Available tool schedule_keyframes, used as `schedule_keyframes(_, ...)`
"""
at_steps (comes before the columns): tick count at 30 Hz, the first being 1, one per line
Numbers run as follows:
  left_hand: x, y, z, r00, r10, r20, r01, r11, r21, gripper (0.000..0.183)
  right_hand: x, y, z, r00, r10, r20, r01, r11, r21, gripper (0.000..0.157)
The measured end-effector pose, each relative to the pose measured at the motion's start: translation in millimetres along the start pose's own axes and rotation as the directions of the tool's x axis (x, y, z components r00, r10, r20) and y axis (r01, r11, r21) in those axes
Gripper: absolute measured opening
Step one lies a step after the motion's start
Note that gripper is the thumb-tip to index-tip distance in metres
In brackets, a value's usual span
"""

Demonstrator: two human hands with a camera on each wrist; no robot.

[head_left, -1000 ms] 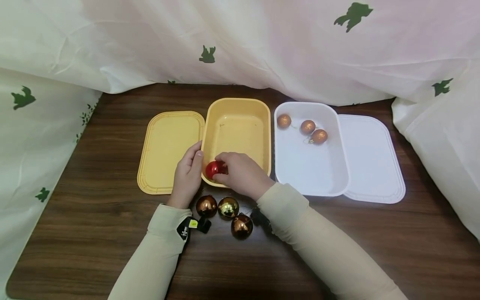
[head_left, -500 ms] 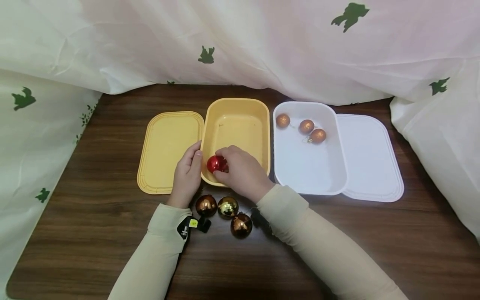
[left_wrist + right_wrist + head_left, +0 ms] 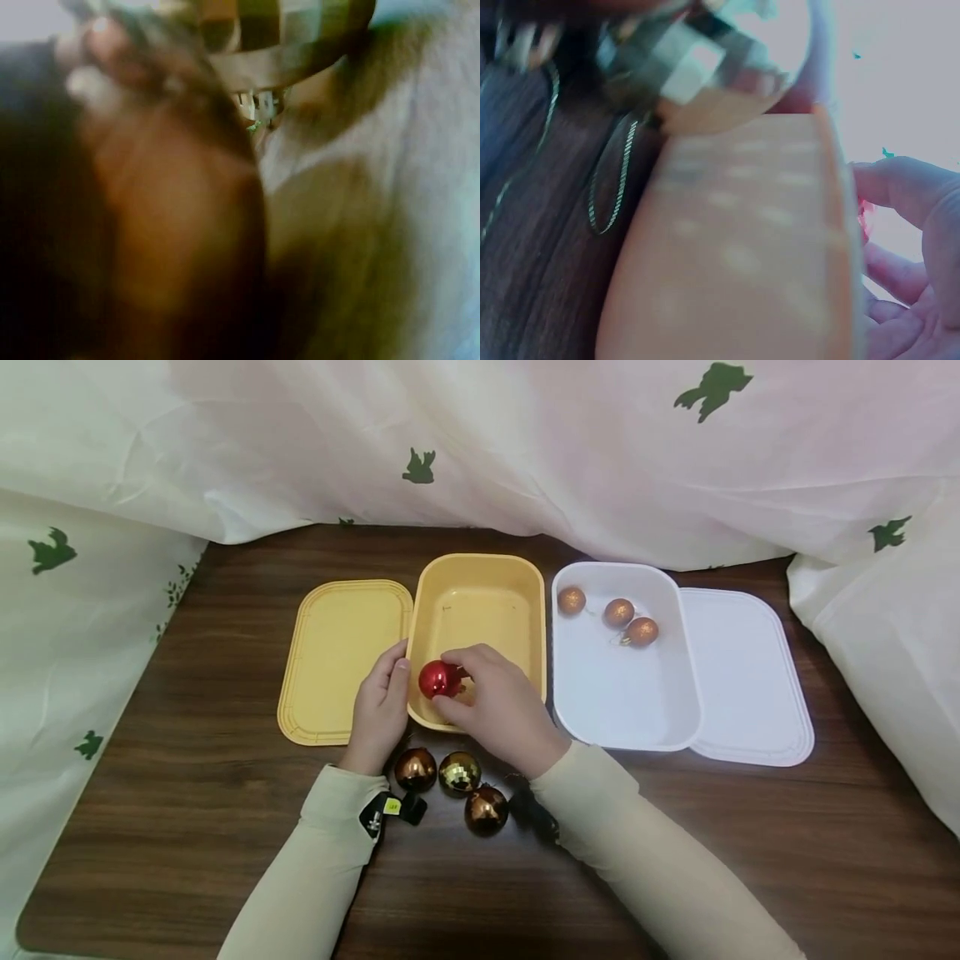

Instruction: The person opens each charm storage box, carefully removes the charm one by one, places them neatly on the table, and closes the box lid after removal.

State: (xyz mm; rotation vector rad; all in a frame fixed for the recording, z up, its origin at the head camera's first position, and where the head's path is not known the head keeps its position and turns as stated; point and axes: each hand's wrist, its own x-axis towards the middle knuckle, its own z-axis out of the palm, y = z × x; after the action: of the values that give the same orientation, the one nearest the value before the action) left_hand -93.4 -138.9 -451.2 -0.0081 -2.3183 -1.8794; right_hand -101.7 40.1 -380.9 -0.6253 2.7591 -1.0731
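In the head view my right hand (image 3: 504,703) reaches over the near end of the yellow box (image 3: 542,610). Its thumb and fingers pinch a shiny red Christmas bauble (image 3: 437,679) by its right side. A sliver of red shows between these fingers in the right wrist view. My left hand (image 3: 378,714) rests against the outside of the box's left wall, with the thumb near the rim. Just in front of the box lie a brown bauble (image 3: 416,770), a gold faceted bauble (image 3: 460,773) and another brown bauble (image 3: 487,811). The left wrist view is blurred.
To the right stands a white box (image 3: 622,693) with three small glittery orange baubles (image 3: 618,612) inside. A yellow lid (image 3: 337,660) lies left of the yellow box. The white lid (image 3: 750,685) lies at the far right. A white curtain (image 3: 487,443) borders the table.
My right hand has raised the red bauble slightly and shifted it away from the box's near left corner. The left hand keeps its place by the wall.
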Motion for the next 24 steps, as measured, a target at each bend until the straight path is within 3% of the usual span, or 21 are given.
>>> schedule_keyframes(14,-1.8,4.6,0.7,1.0,-0.018,-0.007,0.018,1.0,0.002,0.042,-44,3,-13.9,0.976,-0.147,-0.158,0.172,0.972,0.16,0.045)
schedule_keyframes(24,-1.1,1.6,0.2,1.0,-0.003,-0.006,0.003,1.0,0.0,0.041,-70,14,-15.8,0.971,-0.143,-0.19,0.183,0.959,0.214,0.047)
